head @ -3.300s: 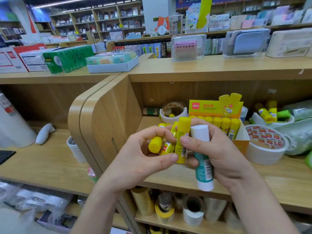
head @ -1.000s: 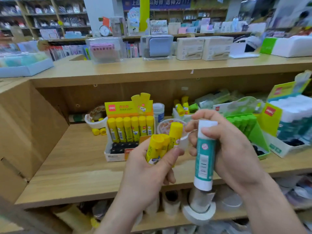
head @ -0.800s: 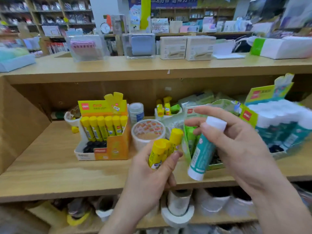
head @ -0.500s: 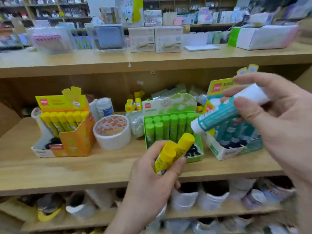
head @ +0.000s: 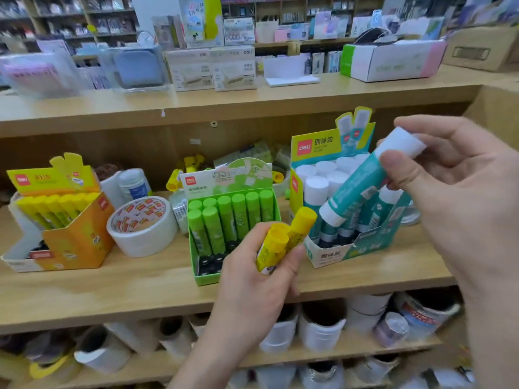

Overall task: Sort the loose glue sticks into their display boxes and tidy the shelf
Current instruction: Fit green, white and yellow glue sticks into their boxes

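Yellow display box (head: pixel 75 245): far left on the shelf (head: pixel 126 284), with a row of yellow-capped sticks leaning in its back and dark empty slots in front.
Tape roll (head: pixel 139 226): lies flat just beside that box, between it and the green one.
Green display box (head: pixel 206 279): mid-shelf, its back rows filled with green sticks and its front slots bare.
Loose sticks (head: pixel 175 179): a few yellow ones lie at the back of the shelf behind the green box.
Left hand (head: pixel 252 293): curled round a bunch of yellow glue sticks (head: pixel 283 240). At least two caps show, held in front of the green box.
Teal display box (head: pixel 331 255): right of the green one, mostly full of white-capped sticks.
Teal glue stick (head: pixel 362 189): tilted, base down over this box and cap up to the right. Whether the base touches anything cannot be told.
Right hand (head: pixel 455 197): thumb and fingers pinch the stick's white cap.
Step in hand: seating the teal stick in its matching box.
Doing it well: bring the stick upright before lowering it and aim the base at an empty slot. Ease it down without knocking its neighbours, and let go only once it stands. Keep the yellow bunch gripped clear of the box.
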The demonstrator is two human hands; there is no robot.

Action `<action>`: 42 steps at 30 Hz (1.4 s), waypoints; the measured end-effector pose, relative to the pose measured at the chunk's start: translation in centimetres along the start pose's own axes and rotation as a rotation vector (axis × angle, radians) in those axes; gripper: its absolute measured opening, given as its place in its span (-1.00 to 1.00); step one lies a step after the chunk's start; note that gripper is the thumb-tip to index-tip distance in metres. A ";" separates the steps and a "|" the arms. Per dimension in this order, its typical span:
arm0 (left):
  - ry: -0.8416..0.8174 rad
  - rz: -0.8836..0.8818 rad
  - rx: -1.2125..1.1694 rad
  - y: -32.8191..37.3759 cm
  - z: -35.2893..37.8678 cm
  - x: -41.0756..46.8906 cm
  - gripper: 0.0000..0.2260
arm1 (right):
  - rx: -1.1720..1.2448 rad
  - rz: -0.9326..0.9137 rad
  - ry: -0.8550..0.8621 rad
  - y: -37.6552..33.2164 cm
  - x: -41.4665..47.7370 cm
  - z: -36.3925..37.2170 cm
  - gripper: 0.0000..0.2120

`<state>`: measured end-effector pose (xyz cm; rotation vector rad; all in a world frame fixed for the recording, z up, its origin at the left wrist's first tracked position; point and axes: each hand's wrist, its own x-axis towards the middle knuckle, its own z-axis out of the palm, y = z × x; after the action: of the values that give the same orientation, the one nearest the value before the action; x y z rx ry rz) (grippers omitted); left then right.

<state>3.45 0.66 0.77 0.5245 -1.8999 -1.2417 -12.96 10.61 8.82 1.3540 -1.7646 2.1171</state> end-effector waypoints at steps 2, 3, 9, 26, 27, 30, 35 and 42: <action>-0.025 -0.003 -0.008 0.3 0.5 0.1 -0.91 | -0.055 -0.007 -0.019 0.6 0.1 -0.4 -0.71; -0.038 0.001 -0.001 0.4 0.8 0.2 -0.91 | -0.083 -0.007 -0.032 0.9 0.2 -0.8 -0.68; -0.083 0.130 0.314 0.4 3.1 1.4 -0.80 | -0.404 -0.021 -0.131 2.4 0.8 -2.5 -0.73; -0.089 0.026 0.261 -0.1 3.4 2.2 -0.90 | -0.841 -0.325 -0.210 4.9 0.4 -2.7 -0.78; -0.090 0.015 0.239 -0.1 3.4 2.2 -0.91 | -0.841 -0.325 -0.206 5.0 0.3 -2.6 -0.78; -0.090 -0.019 0.193 -0.2 3.2 2.3 -0.91 | -0.852 -0.323 -0.188 4.9 -0.3 -2.4 -0.77; -0.060 -0.100 0.020 0.7 3.1 2.2 -0.91 | -0.956 -0.293 -0.191 5.1 -1.5 -2.5 -0.71; -0.072 -0.185 -0.351 2.4 2.2 0.6 -0.76 | -0.455 -0.085 -0.117 1.4 -4.7 0.2 -0.60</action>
<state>1.58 2.53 2.70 0.4796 -1.6664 -1.6935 -10.77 12.12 4.70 1.4078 -2.0254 1.4907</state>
